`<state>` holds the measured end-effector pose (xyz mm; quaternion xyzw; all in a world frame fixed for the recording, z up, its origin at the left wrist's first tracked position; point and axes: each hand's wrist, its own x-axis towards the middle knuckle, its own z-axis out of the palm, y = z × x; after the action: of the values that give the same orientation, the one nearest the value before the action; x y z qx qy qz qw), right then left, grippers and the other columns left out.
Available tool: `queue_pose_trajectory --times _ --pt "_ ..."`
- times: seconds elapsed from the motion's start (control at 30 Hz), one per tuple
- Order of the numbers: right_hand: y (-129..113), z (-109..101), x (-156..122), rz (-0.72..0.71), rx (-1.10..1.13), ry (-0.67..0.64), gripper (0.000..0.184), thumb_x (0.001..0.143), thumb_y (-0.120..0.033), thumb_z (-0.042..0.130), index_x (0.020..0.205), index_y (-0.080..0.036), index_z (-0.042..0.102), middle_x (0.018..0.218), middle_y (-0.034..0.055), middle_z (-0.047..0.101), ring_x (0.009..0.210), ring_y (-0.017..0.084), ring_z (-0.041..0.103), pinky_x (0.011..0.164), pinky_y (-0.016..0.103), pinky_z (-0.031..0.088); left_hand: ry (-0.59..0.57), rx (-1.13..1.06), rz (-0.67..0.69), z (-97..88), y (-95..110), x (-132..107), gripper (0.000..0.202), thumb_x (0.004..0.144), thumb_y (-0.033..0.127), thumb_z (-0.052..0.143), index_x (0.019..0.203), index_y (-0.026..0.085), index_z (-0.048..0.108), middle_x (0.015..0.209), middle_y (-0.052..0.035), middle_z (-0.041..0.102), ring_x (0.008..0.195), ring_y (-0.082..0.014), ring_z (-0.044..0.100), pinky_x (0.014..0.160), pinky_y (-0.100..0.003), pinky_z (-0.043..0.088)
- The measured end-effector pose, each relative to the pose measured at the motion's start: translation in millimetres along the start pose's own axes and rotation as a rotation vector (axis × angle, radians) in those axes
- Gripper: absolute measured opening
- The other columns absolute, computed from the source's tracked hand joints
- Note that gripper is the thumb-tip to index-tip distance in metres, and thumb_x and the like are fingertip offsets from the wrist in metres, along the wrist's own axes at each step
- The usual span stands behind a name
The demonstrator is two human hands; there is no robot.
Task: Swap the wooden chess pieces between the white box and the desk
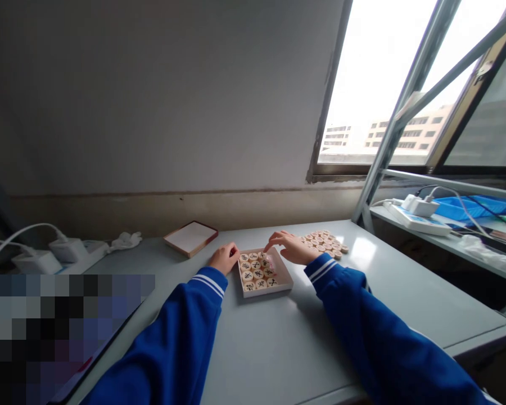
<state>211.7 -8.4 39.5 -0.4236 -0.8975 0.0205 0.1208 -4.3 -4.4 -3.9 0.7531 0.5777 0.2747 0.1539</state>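
Note:
A shallow white box (285,277) lies on the grey table and holds several round wooden game pieces (256,270) with black characters. My left hand (224,258) rests curled against the box's left far corner, touching its rim. My right hand (292,246) hovers over the box's far right corner, fingers bent, its fingertips pinched on one piece at the edge of the box. A loose heap of the same wooden pieces (325,243) lies on the table just right of that hand. Both arms wear blue sleeves with white stripes.
The box's lid (190,237) lies upturned to the far left. A power strip with chargers and cables (63,251) sits at the left. A metal shelf (447,236) with a strip, cables and blue tray stands right, under an open window.

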Motion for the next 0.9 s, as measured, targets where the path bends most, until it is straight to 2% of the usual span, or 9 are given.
queue_pose_trajectory --times 0.1,0.23,0.33,0.43,0.53,0.67,0.77,0.83,0.9 --pt "1 4 4 -0.001 0.0 0.016 0.038 0.068 -0.005 0.052 0.097 -0.028 0.06 0.097 0.0039 0.053 0.093 0.019 0.044 0.076 0.032 0.033 -0.002 -0.011 0.015 0.1 -1 0 0.012 0.074 0.022 0.04 0.064 0.017 0.044 0.068 -0.0008 0.054 0.067 -0.0133 0.05 0.063 -0.023 0.036" --pt "-6 14 7 -0.057 -0.111 0.053 0.028 0.071 -0.021 0.06 0.098 -0.027 0.059 0.099 0.0053 0.052 0.092 0.02 0.044 0.074 0.031 0.032 0.015 -0.013 0.025 1.1 -2 1 0.012 0.074 0.022 0.04 0.063 0.017 0.043 0.068 -0.0013 0.054 0.067 -0.0138 0.051 0.063 -0.024 0.036" --pt "-5 13 6 -0.068 -0.152 0.141 0.023 0.07 -0.032 0.063 0.092 -0.025 0.061 0.098 0.0052 0.052 0.091 0.02 0.043 0.074 0.031 0.031 -0.01 -0.027 0.018 1.6 -3 2 0.013 0.074 0.023 0.039 0.063 0.018 0.043 0.068 -0.0012 0.055 0.066 -0.0138 0.051 0.061 -0.024 0.036" --pt "9 2 -1 0.013 -0.135 0.271 0.022 0.071 -0.04 0.06 0.088 -0.026 0.06 0.096 0.0036 0.053 0.09 0.019 0.044 0.074 0.031 0.03 -0.01 -0.027 0.024 1.5 -3 3 0.012 0.074 0.024 0.039 0.064 0.018 0.043 0.069 -0.0012 0.055 0.068 -0.0142 0.051 0.062 -0.024 0.036" --pt "31 -7 -13 0.16 -0.157 0.355 0.021 0.074 -0.042 0.054 0.085 -0.025 0.06 0.094 0.0032 0.055 0.088 0.019 0.044 0.074 0.032 0.029 -0.011 -0.037 0.015 0.7 -2 2 0.012 0.073 0.025 0.039 0.065 0.018 0.043 0.071 -0.0017 0.055 0.069 -0.0145 0.051 0.062 -0.024 0.036" --pt "59 -2 -28 0.351 -0.232 0.233 0.017 0.072 -0.039 0.055 0.078 -0.025 0.063 0.091 0.0047 0.057 0.088 0.022 0.044 0.074 0.037 0.027 -0.02 -0.038 0.006 0.1 -1 1 0.012 0.073 0.025 0.039 0.065 0.018 0.044 0.071 -0.002 0.056 0.07 -0.0148 0.052 0.063 -0.024 0.036" --pt "69 4 -32 0.453 -0.242 0.205 0.021 0.072 -0.04 0.053 0.084 -0.026 0.062 0.095 0.0061 0.057 0.094 0.026 0.042 0.077 0.041 0.027 -0.001 -0.029 0.021 0.4 -1 1 0.011 0.072 0.024 0.04 0.066 0.018 0.046 0.072 -0.0017 0.057 0.071 -0.0149 0.052 0.065 -0.024 0.036" --pt "66 3 -31 0.451 -0.199 0.232 0.027 0.071 -0.04 0.054 0.094 -0.026 0.059 0.101 0.006 0.056 0.097 0.027 0.042 0.078 0.042 0.028 0.006 -0.023 0.026 0.6 -1 1 0.011 0.072 0.025 0.04 0.066 0.018 0.047 0.072 -0.0016 0.057 0.071 -0.0149 0.052 0.065 -0.024 0.036" --pt "54 -2 -27 0.343 -0.095 0.24 0.03 0.071 -0.036 0.056 0.1 -0.026 0.056 0.104 0.0049 0.055 0.097 0.024 0.043 0.078 0.039 0.03 0.002 -0.011 0.013 0.5 0 1 0.012 0.073 0.025 0.04 0.067 0.018 0.048 0.072 -0.0016 0.057 0.07 -0.0147 0.052 0.065 -0.024 0.036"
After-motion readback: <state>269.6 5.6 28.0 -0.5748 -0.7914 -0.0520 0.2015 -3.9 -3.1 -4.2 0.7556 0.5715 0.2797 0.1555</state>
